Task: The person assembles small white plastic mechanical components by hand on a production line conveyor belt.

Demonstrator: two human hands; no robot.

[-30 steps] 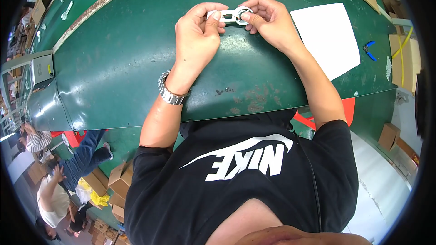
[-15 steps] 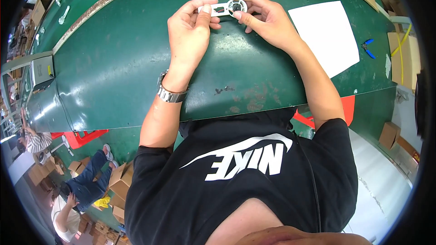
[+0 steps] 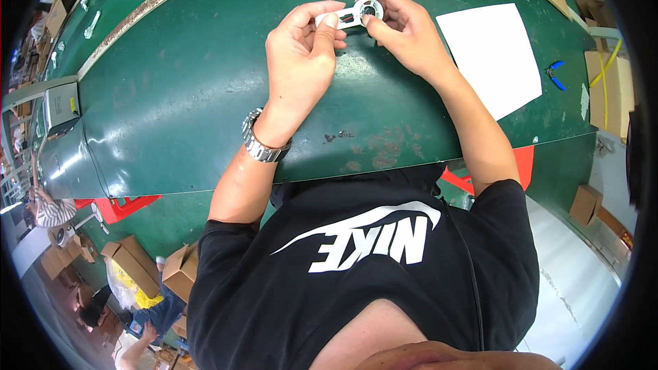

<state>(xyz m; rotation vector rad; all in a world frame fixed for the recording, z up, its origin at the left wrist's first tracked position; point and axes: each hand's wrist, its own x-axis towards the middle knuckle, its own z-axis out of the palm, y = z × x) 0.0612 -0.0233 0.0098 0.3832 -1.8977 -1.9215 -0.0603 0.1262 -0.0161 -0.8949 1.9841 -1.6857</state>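
Note:
Between my hands, above the far part of the green table, is a white plastic part point(image 3: 358, 15) with a flat arm and a round ring end. Something dark shows in the slot of the arm and inside the ring, too small to name. My left hand point(image 3: 306, 41) pinches the flat arm between thumb and fingers. At the ring end, my right hand point(image 3: 406, 31) is closed on the part, its thumb pressed at the ring's opening and its fingers behind. A metal watch sits on my left wrist.
On the green table point(image 3: 185, 109), a white paper sheet point(image 3: 490, 62) lies right of my hands, with blue-handled pliers point(image 3: 556, 75) beyond it. A grey box point(image 3: 62, 107) stands at the left edge. White parts point(image 3: 92, 25) lie at the far left. Cartons and people are at lower left.
My left hand has moved a little right and turned, and the white part has shifted right and tilted. The ring's face looks different now. A person in the lower left background has bent lower.

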